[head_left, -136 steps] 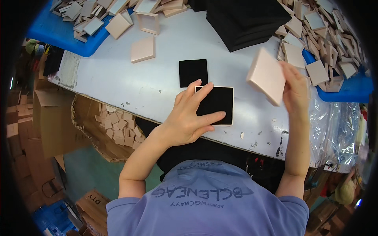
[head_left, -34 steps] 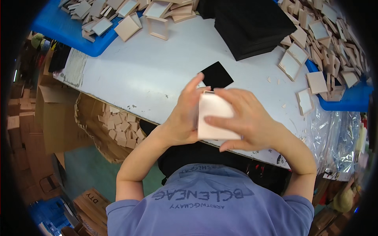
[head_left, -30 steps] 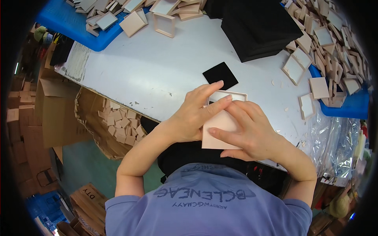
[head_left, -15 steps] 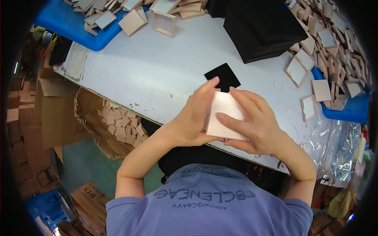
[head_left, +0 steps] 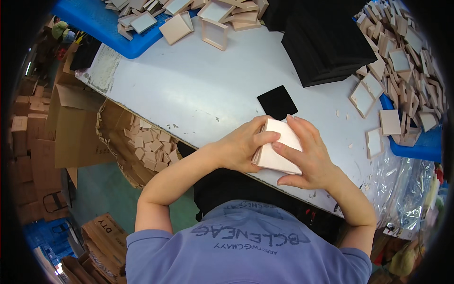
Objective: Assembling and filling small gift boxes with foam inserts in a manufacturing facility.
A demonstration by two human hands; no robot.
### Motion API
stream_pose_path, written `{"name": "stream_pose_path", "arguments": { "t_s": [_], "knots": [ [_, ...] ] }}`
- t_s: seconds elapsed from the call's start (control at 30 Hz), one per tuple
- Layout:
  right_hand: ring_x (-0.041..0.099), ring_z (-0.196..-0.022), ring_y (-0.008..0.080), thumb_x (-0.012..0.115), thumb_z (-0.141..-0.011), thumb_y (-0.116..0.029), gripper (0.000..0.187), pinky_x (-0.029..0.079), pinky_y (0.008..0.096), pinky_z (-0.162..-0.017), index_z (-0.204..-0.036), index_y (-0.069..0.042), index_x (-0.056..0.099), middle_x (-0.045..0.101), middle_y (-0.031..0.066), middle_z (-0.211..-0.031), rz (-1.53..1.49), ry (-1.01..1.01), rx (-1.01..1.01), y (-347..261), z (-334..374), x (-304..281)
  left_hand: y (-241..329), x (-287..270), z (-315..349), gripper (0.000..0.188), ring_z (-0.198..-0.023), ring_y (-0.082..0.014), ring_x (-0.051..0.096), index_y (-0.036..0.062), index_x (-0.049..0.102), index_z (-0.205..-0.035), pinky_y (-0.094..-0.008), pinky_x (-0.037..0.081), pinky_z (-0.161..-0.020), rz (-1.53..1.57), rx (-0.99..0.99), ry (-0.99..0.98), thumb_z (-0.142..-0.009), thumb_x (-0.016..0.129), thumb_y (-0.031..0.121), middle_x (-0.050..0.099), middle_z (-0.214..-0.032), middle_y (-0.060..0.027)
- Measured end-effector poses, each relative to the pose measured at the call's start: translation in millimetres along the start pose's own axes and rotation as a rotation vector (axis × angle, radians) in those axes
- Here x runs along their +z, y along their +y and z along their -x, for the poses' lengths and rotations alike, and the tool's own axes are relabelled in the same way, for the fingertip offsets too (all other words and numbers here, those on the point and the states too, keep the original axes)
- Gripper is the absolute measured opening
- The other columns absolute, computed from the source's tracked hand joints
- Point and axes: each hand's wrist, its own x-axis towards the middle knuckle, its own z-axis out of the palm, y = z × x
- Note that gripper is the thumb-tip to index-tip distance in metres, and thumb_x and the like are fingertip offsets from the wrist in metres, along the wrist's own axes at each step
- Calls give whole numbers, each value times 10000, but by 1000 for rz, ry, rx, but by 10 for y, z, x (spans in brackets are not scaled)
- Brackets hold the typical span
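Between my two hands is a small pale pink square box, held over the table's near edge. My left hand grips its left side, with the thumb lying on the top face. On the right side my right hand is wrapped round it, its thumb also on top and its fingers over the far and right edges. The underside of the box is hidden. Just beyond my fingers, a thin black square pad lies flat on the table.
A tall stack of black sheets stands at the back. Blue crates heaped with pink box parts sit far left and right. Loose trays lie at the right. Left of the table, a carton holds several small boxes.
My left thumb has come down onto the top of the box, and the left fingers have closed round its side. The whole view has shifted slightly.
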Motion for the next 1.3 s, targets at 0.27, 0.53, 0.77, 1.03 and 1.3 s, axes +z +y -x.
{"name": "stream_pose_path", "arguments": {
  "t_s": [0.27,0.53,0.77,1.03,1.3],
  "knots": [
    [406,-1195,392,629,-784,-218,552,330,430,-994,-1250,9,439,376,261,-1333,-374,335,149,92,-42,151,77,340,712,1002,-1104,-344,445,246,189,-1365,-455,414,-882,364,-358,392,-580,778,43,399,-1228,-197],
    [290,-1292,383,559,-865,-213,660,291,430,-1040,-1388,0,217,241,251,-1403,-461,120,372,-259,196,412,199,314,483,900,-1174,-288,483,226,140,-1379,-414,379,-956,-226,-60,581,-710,719,62,447,-1285,-171],
    [261,-1329,278,493,-882,-72,654,268,414,-1067,-1415,-25,118,239,135,-1429,-1284,142,890,-554,174,365,219,209,561,1021,-1106,-398,429,241,178,-1340,-433,464,-856,-189,-78,396,-580,852,141,263,-1279,-231],
    [292,-1313,210,418,-842,-26,592,225,334,-1080,-1399,-20,217,330,126,-1388,-1519,123,797,-574,-101,682,478,4,901,888,-934,-364,551,220,210,-1332,-419,500,-756,555,-817,267,-667,798,190,496,-1101,-191],
    [367,-1258,299,630,-790,-106,648,316,392,-1029,-1358,-16,331,347,181,-1370,-936,-28,335,-494,-485,769,718,-142,1537,937,-1102,-256,482,125,211,-1372,-393,408,-923,950,-757,935,-618,705,380,440,-1259,-112]
  ]
}}
